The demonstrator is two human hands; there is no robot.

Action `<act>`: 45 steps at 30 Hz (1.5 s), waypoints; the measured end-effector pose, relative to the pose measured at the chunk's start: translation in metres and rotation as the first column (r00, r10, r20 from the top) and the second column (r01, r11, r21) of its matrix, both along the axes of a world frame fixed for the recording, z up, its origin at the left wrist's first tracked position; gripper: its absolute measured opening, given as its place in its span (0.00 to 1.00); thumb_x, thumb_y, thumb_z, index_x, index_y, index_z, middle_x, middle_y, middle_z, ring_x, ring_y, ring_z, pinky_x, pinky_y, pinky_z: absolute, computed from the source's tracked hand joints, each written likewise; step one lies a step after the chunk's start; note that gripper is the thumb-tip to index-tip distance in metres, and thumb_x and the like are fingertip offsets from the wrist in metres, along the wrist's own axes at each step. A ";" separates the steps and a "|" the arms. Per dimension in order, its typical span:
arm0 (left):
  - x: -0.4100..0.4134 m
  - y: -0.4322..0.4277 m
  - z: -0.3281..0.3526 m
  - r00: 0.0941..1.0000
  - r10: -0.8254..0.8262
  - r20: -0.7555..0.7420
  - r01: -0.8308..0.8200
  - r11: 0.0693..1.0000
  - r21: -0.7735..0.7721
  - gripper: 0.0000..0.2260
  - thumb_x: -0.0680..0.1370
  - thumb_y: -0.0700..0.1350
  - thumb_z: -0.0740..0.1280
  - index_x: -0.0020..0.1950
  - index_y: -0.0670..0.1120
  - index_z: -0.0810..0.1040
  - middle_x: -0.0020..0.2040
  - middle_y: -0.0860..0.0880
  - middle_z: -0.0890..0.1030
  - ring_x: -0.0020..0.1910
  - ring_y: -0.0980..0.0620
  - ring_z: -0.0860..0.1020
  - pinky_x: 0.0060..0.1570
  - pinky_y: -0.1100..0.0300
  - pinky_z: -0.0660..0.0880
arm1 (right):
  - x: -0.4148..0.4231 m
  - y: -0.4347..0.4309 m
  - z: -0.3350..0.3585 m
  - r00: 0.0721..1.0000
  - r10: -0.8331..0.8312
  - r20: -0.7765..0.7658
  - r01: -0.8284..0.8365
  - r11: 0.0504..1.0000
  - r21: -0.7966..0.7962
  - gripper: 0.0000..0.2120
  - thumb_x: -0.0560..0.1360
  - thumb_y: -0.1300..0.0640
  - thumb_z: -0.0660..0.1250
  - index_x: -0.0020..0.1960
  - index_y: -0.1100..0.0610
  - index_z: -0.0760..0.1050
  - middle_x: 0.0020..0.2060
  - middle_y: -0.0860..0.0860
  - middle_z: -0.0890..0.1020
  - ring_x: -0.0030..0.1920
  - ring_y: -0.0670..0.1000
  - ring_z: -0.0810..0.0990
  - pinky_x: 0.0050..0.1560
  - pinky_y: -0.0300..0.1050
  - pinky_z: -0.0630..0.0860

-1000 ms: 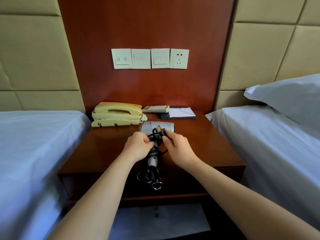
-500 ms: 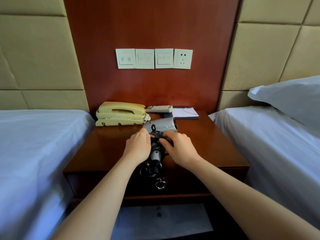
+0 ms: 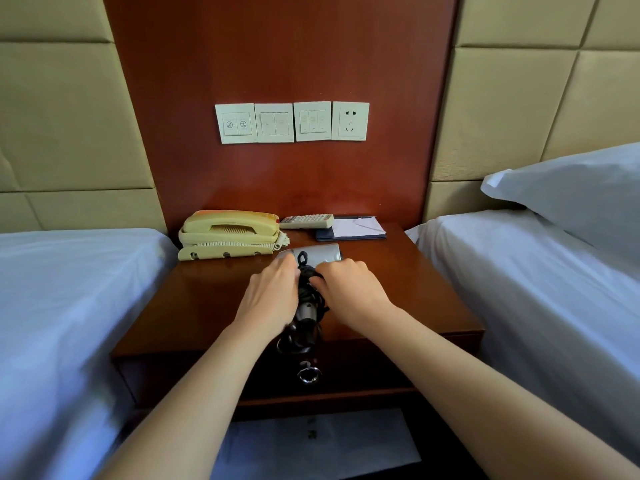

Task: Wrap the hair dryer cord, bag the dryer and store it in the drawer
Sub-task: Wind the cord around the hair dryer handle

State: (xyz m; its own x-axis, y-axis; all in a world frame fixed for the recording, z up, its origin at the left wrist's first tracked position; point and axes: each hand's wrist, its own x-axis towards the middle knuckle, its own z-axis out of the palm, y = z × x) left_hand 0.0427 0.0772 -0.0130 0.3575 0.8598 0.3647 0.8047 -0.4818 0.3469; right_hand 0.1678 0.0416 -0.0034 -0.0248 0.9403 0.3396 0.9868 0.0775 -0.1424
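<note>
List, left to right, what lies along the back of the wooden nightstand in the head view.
cream corded telephone → pale grey remote control → dark folder with white notepaper on it

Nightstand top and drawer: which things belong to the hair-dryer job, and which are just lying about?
In the job: hair dryer, cord, left hand gripping the dryer, right hand pinching the cord, drawer.
Lying about: telephone, remote control, notepad.
</note>
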 end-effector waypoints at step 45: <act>0.002 0.021 -0.044 0.725 0.276 0.631 0.063 0.886 -0.459 0.24 0.77 0.52 0.65 0.70 0.43 0.71 0.66 0.46 0.76 0.64 0.47 0.75 0.63 0.54 0.72 | -0.010 0.034 -0.036 0.618 -0.161 -0.769 0.081 0.987 -0.141 0.21 0.76 0.43 0.62 0.37 0.61 0.74 0.31 0.53 0.77 0.36 0.58 0.79 0.42 0.53 0.78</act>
